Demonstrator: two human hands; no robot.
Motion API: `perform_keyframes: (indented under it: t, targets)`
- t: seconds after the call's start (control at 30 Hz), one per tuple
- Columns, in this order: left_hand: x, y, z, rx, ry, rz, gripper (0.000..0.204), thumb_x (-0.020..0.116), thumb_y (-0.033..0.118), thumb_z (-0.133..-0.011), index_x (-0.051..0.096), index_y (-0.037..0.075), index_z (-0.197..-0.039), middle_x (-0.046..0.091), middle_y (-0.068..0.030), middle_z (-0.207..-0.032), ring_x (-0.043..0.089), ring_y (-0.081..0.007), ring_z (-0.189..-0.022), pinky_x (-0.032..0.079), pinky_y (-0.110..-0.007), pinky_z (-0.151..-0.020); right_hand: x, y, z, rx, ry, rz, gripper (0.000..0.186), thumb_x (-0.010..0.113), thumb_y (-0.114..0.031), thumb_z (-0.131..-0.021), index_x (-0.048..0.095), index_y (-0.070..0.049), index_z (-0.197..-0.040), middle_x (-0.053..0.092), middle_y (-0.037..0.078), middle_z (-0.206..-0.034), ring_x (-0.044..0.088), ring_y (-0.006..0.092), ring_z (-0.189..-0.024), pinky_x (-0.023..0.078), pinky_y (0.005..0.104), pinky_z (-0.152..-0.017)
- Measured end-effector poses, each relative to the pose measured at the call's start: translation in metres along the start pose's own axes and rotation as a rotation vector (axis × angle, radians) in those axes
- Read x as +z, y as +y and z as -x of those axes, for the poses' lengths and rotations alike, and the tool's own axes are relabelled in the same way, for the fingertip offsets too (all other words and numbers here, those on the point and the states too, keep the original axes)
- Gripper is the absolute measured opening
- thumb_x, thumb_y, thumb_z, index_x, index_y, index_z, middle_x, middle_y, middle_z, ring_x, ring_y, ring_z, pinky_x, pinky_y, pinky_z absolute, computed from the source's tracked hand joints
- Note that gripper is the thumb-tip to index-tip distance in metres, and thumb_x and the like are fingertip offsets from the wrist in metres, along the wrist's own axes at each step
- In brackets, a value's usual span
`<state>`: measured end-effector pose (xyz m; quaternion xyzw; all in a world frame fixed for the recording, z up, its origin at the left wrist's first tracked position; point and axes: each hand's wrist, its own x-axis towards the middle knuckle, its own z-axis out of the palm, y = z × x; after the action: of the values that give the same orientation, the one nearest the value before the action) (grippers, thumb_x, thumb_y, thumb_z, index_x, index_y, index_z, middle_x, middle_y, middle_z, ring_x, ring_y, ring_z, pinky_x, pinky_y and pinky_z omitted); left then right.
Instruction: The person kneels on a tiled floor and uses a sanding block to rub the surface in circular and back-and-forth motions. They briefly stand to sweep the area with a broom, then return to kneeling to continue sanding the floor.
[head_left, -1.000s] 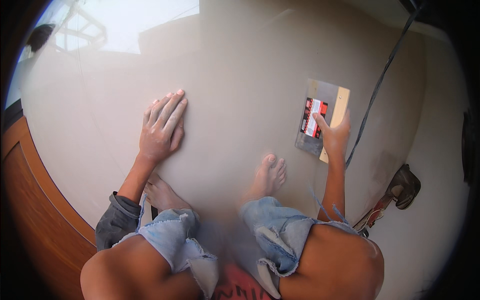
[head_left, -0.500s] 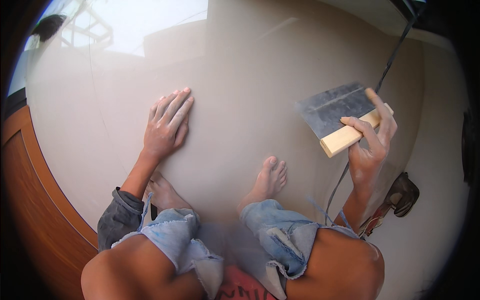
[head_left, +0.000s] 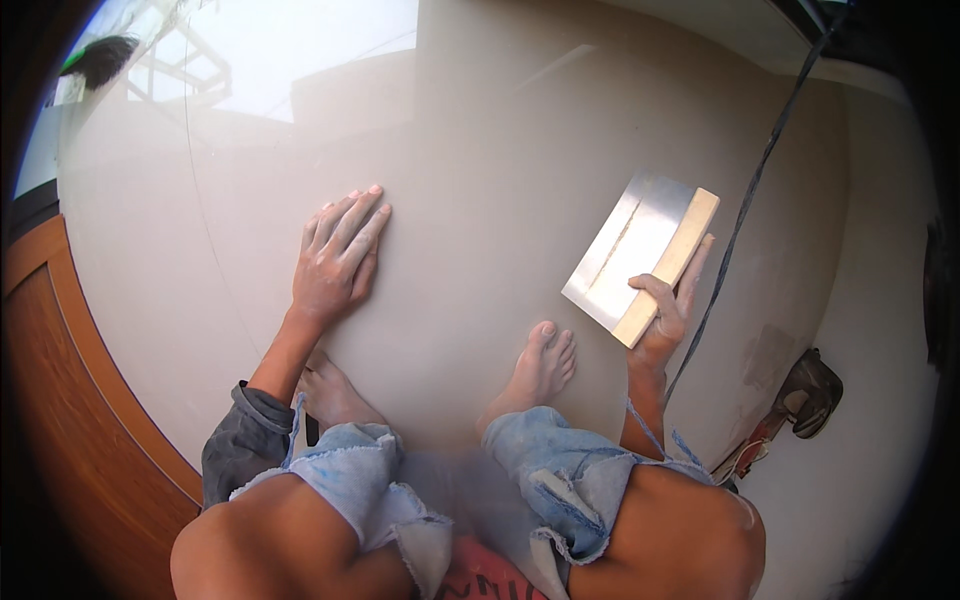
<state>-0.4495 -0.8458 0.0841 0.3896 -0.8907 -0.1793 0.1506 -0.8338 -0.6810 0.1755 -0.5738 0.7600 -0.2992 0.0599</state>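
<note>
My left hand (head_left: 338, 255) lies flat on the smooth beige floor (head_left: 470, 240), its fingers stretched out and dusty. Off to the right, my right hand (head_left: 665, 320) grips a wide putty knife (head_left: 635, 250) by its pale wooden handle. The knife's broad metal blade points up and to the left and catches the light, with a narrow brownish line across it. My thumb rests over the handle's lower end while the other fingers are partly hidden behind it. The knife appears raised above the floor.
A black cable (head_left: 745, 210) runs along the right, past my right hand. Beyond it sits a dark power tool (head_left: 810, 392) by the pale wall. A brown wooden door (head_left: 100, 400) stands at left, a dark-bristled broom (head_left: 103, 60) at far left. My bare feet (head_left: 540, 370) are between the hands.
My right hand has turned the putty knife, so its blade shows a bright face instead of a dark one, and has moved slightly left and down. The left hand stays flat.
</note>
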Motion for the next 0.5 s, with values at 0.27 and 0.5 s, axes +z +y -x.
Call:
perform_keyframes:
  t: [0.27, 0.5]
  targets:
    - [0.003, -0.001, 0.001, -0.014, -0.017, -0.004, 0.062, 0.069, 0.003, -0.090, 0.066, 0.014, -0.150, 0.056, -0.0041, -0.164, 0.054, -0.0278, -0.147, 0.041, -0.051, -0.123, -0.005, 0.029, 0.038, 0.200, -0.236, 0.026, 0.020, 0.076, -0.010, -0.094, 0.080, -0.010, -0.114, 0.068, 0.029, -0.134, 0.071, 0.0385, -0.114, 0.060, 0.0468, -0.089]
    - [0.003, -0.002, 0.002, -0.004, -0.008, -0.012, 0.065, 0.069, 0.000, -0.087, 0.066, 0.015, -0.150, 0.056, -0.0039, -0.164, 0.054, -0.0275, -0.147, 0.042, -0.051, -0.123, -0.040, 0.004, -0.008, 0.255, -0.486, -0.035, 0.039, 0.061, -0.001, -0.100, 0.075, -0.006, -0.137, 0.076, 0.021, -0.115, 0.073, 0.0244, -0.107, 0.056, 0.0370, -0.092]
